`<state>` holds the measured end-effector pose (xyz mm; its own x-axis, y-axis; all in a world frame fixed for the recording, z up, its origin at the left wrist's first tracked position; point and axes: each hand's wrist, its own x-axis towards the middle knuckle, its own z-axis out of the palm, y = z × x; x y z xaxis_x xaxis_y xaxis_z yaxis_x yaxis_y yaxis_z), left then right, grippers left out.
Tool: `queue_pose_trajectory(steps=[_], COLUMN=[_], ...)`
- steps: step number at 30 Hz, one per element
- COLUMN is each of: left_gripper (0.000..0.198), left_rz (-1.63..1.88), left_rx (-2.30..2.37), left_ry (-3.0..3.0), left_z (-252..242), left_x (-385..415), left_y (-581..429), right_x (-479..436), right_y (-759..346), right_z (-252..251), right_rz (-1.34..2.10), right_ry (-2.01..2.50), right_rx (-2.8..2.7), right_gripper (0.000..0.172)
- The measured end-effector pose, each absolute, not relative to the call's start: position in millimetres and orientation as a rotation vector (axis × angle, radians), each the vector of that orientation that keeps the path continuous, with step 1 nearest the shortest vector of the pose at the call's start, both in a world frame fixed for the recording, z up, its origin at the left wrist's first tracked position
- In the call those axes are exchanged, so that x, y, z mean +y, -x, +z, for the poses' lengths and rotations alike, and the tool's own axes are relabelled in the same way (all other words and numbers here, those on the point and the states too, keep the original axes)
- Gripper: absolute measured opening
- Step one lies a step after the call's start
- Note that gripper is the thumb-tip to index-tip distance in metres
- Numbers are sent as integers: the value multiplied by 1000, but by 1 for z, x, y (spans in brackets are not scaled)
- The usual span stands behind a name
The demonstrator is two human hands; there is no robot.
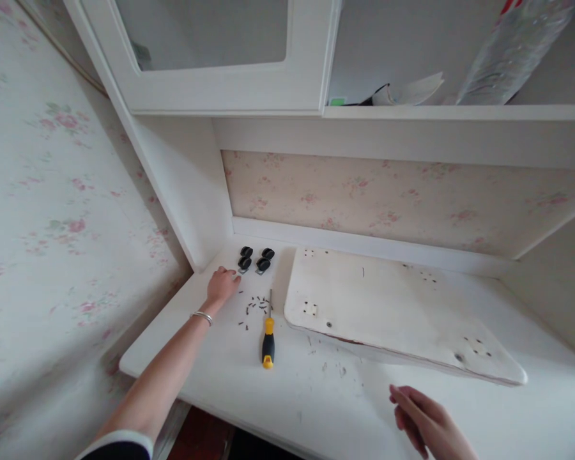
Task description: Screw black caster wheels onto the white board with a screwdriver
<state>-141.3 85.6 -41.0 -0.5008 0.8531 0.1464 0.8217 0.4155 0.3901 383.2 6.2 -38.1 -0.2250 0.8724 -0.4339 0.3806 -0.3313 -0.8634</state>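
My left hand rests low over the white desk at the left, its fingers curled together beside the black casters. Whatever is between those fingertips, if anything, is too small to make out. The casters stand in two short columns with metal plates. Several small dark screws lie scattered just right of the hand. Among them points the shaft of a yellow and black screwdriver. My right hand hovers at the lower right, holding nothing, fingers loosely bent and apart, in front of a white board with screw holes.
The desk top ends at a front edge near me. A cabinet door and an open shelf overhang the back. On the shelf are a clear plastic bottle and papers. Flowered wall borders the left.
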Motion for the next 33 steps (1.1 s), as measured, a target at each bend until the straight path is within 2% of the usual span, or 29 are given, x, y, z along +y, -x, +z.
queue_pose_trajectory(steps=[9,20,33], left_gripper=[42,50,50], left_rz=[531,500,526], left_rx=[2623,2666,2676], left_ry=[-1407,-1364,-1294], left_z=[-53,-60,-67], left_x=[119,134,156], left_y=[153,150,140], right_x=[-3,-12,-11], right_y=[-287,-231,-237], right_z=[-2,24,20], right_rz=[1673,1170,1371], right_ry=[1325,1123,1206], right_rx=[-1976,-2563,-2496], right_gripper=[37,33,28])
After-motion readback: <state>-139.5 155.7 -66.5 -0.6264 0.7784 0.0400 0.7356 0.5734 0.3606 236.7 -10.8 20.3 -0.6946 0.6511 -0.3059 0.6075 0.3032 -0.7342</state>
